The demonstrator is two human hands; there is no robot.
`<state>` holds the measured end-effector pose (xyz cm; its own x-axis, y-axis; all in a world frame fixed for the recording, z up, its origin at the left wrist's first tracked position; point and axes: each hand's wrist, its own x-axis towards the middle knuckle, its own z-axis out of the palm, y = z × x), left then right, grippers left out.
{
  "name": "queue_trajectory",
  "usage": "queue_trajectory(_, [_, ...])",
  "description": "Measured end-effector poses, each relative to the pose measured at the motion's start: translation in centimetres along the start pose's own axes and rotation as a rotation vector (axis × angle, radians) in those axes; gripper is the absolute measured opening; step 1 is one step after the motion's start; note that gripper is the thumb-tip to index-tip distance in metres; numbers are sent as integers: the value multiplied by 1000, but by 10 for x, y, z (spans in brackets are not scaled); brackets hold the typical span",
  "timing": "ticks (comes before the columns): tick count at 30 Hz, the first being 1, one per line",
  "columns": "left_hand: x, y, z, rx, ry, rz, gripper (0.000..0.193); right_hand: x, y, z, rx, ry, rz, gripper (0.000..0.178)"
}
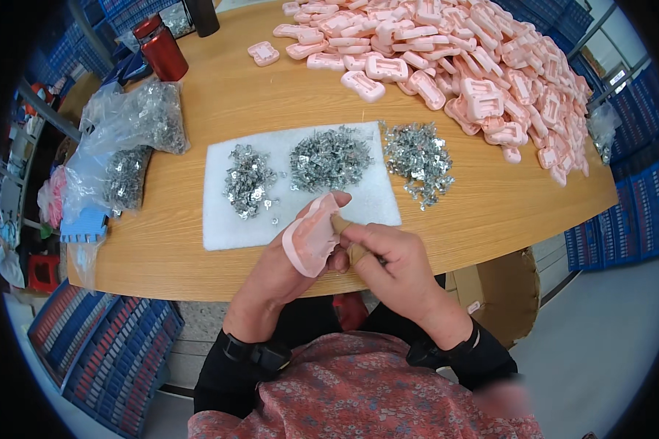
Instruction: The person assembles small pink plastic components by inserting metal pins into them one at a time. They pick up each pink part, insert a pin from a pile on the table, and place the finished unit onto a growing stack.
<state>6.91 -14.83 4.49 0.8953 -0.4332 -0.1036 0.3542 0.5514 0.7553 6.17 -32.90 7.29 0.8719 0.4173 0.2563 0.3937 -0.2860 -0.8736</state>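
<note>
My left hand (278, 274) grips a pink plastic part (309, 238) over the near edge of the wooden table (490, 212). My right hand (388, 260), its fingertips wrapped in tan tape, presses against the right side of that pink part; whether a metal clip is pinched there is hidden. Just beyond the hands lies a white foam pad (377, 197) carrying two heaps of small metal clips (329, 157). A third heap of clips (419, 161) sits partly off the pad's right edge.
A big pile of pink plastic parts (476, 66) covers the far right of the table. Clear bags of metal clips (135, 121) lie at the left, a red bottle (161, 47) behind them. Blue crates (102, 351) stand on the floor, a cardboard box (501, 282) under the table.
</note>
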Motion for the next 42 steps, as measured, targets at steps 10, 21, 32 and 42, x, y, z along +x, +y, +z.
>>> queue_trajectory(10, [-3, -26, 14, 108, 185, 12, 44, -12, -5, 5, -225, 160, -140, 40])
queue_trajectory(21, [-21, 21, -16, 227, -343, -229, 59, 10, -20, -27, 206, -311, 272, 29])
queue_trajectory(32, [-52, 14, -49, -108, 153, -108, 57, 103, 10, 28, -709, -216, -260, 22])
queue_trajectory(42, [-54, 27, -46, -220, 309, 43, 48, 118, 23, 35, -700, -206, -263, 16])
